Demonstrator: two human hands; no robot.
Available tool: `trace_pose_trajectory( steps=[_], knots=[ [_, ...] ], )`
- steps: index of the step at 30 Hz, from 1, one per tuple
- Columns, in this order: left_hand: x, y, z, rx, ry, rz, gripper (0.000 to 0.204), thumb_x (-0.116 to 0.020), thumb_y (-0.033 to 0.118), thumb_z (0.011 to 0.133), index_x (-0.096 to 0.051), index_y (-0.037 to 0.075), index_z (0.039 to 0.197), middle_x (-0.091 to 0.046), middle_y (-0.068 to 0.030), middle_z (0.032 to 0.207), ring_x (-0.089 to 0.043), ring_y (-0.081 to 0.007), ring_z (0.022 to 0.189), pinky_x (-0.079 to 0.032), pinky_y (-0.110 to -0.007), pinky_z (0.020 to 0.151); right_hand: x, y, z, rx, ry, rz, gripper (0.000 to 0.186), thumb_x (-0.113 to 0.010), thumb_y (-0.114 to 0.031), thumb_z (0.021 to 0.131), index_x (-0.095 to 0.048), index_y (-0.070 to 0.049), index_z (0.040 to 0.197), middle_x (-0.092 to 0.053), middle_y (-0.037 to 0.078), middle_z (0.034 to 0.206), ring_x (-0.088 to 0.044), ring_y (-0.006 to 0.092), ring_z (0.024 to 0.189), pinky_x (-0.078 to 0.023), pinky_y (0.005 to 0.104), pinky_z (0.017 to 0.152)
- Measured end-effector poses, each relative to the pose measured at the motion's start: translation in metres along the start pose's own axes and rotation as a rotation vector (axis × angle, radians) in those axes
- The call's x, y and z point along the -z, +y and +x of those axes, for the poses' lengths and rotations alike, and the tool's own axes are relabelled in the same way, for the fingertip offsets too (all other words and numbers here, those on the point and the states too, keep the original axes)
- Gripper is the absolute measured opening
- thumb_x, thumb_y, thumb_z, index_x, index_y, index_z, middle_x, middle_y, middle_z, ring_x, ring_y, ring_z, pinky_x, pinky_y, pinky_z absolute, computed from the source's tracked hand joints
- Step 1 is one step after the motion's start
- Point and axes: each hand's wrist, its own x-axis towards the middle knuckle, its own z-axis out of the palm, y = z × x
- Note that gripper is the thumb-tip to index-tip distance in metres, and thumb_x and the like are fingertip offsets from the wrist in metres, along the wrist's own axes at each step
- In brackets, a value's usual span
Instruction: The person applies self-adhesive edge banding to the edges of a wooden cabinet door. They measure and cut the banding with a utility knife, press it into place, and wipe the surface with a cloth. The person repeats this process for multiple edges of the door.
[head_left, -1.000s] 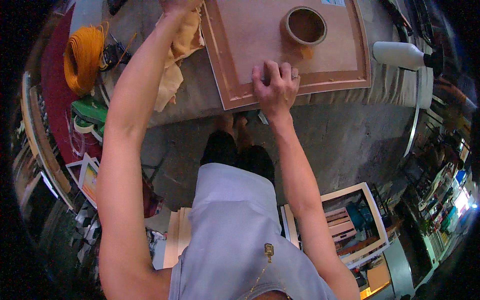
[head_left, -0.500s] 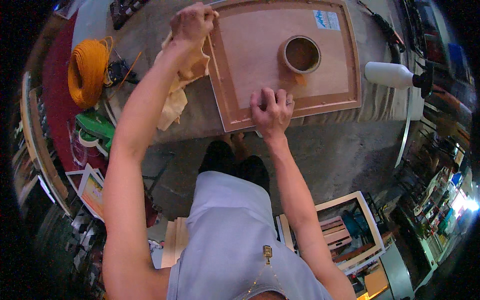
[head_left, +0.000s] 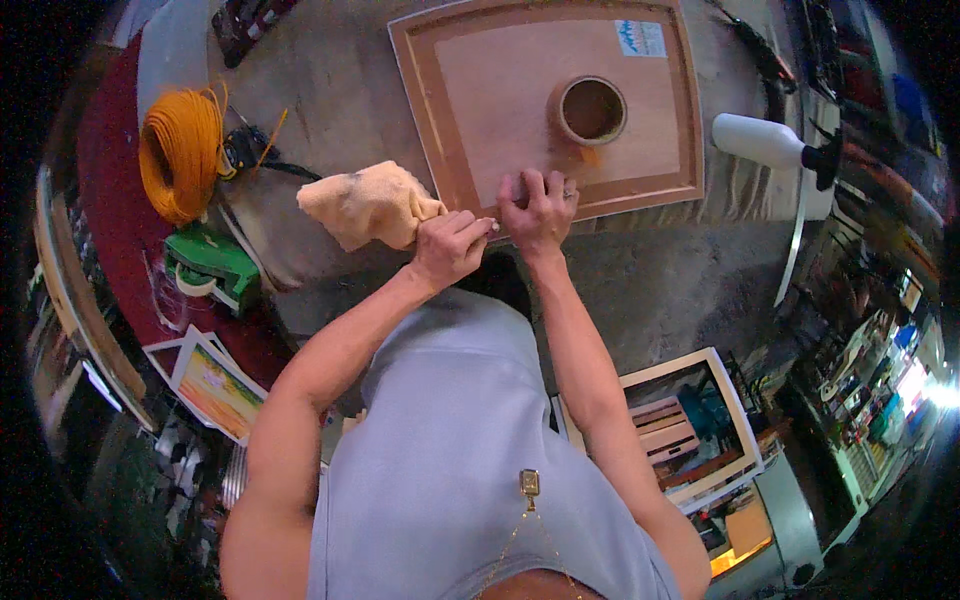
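Observation:
A framed panel (head_left: pixel 470 90) lies back side up on the table, with brown strips along its borders. My left hand (head_left: pixel 452 245) is closed on a bunched pale yellow cloth (head_left: pixel 365 205) at the panel's near left corner. The cloth's loose part spreads left over the table. Close beside it, my right hand (head_left: pixel 538 210) grips the panel's near edge with curled fingers, the fingertips on its back. Beyond that hand, a round brown hollow thing (head_left: pixel 592 110), perhaps a tape roll, rests on the panel with an orange tab at its near side.
A white spray bottle (head_left: pixel 757 140) lies right of the panel. Orange cord (head_left: pixel 180 155), a tape measure (head_left: pixel 240 152) and a green tool (head_left: pixel 210 262) are at the left. Pictures (head_left: pixel 215 385) stand low left; a pale frame (head_left: pixel 735 410) stands low right. The table's near edge runs before me.
My left hand has come from the panel's far left side toward me, to its near left corner, bringing the cloth along. My right hand has stayed at the near edge.

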Motion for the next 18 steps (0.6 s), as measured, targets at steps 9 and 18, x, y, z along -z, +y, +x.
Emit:
trace_pose_trajectory(
  steps=[9, 18],
  knots=[
    [0.153, -0.091, -0.004, 0.208, -0.023, 0.642, 0.027, -0.072, 0.023, 0.074, -0.069, 0.011, 0.097, -0.064, -0.0118, 0.103, -0.058, -0.0311, 0.102, -0.048, -0.045, 0.082, 0.052, 0.008, 0.016, 0.047, -0.126, 0.217, 0.029, -0.076, -0.019, 0.07, -0.064, -0.011, 0.096, -0.06, 0.01, 0.099, -0.054, 0.0294, 0.098, -0.042, 0.0443, 0.083],
    [0.154, -0.041, -0.006, 0.35, 0.693, 0.812, 0.038, -0.075, 0.024, 0.076, -0.056, 0.004, 0.102, -0.052, -0.0132, 0.107, -0.05, -0.0331, 0.107, -0.041, -0.047, 0.09, 0.073, 0.069, 0.147, 0.881, -0.602, -0.627, 0.03, -0.066, -0.023, 0.073, -0.07, -0.011, 0.1, -0.063, 0.007, 0.107, -0.037, 0.0318, 0.128, -0.025, 0.0466, 0.106]
  ],
)
